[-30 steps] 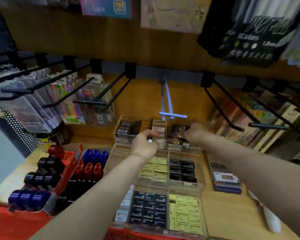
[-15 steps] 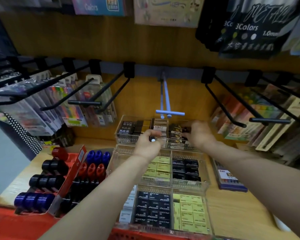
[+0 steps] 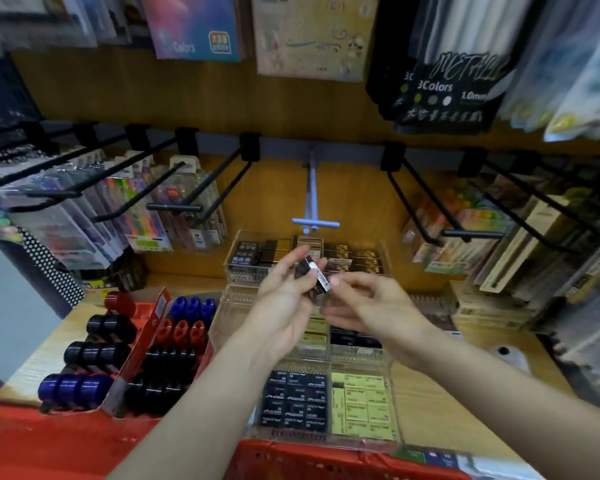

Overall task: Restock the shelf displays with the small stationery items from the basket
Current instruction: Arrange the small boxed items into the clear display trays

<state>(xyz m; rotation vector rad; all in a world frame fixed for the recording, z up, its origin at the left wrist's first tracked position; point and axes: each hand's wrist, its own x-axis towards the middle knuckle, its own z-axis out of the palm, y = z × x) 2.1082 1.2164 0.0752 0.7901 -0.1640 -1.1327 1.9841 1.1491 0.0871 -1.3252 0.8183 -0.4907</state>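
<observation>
A small dark box (image 3: pixel 315 278) with a white label sits in the left hand (image 3: pixel 284 303) — the fingers curl round it and hold it up above the clear trays (image 3: pixel 361 358). The right hand (image 3: pixel 371 306) is just beside it, fingers bent and loose; its fingertips are close to the box's lower end, but it is too blurry to tell if they touch it. Under the hands, the trays hold rows of black and yellow little boxes. Behind them is another clear tray (image 3: pixel 236 258) with dark boxes. To the left stands a red stand (image 3: pixel 153 327) full of blue, red and black round things. The red basket (image 3: pixel 326 462) is at the bottom edge — near the person.
</observation>
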